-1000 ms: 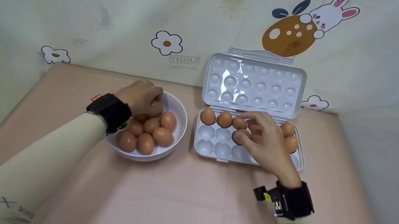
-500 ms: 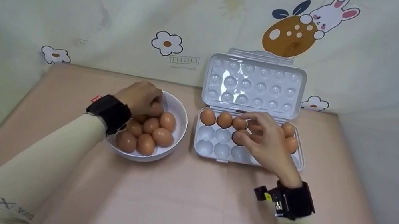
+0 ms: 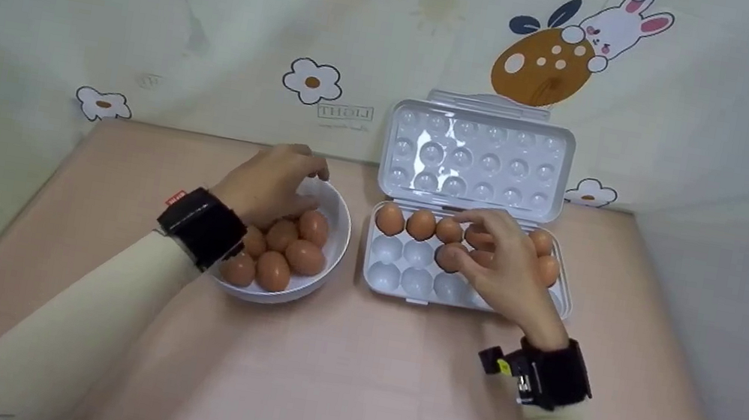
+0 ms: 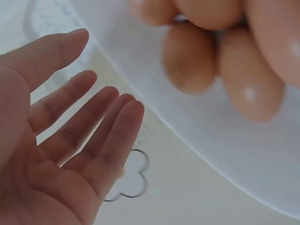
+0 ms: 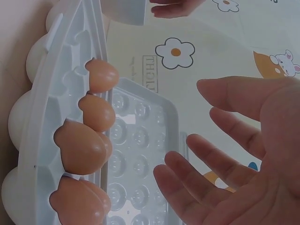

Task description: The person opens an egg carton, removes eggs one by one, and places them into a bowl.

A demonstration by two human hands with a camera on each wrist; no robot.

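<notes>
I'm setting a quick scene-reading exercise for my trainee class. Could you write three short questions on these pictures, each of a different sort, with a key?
1. Multiple choice: in the head view, which hand is at the bowl? A) left hand B) right hand

2. True or false: the lid of the carton stands open.

3. Fill in the blank: in the head view, the leftmost item in the carton row nearest the lid is an ____.

Key: 1. A; 2. true; 3. egg.

Eggs (image 3: 446,257) partly behind right fingers (image 3: 493,219)
</notes>
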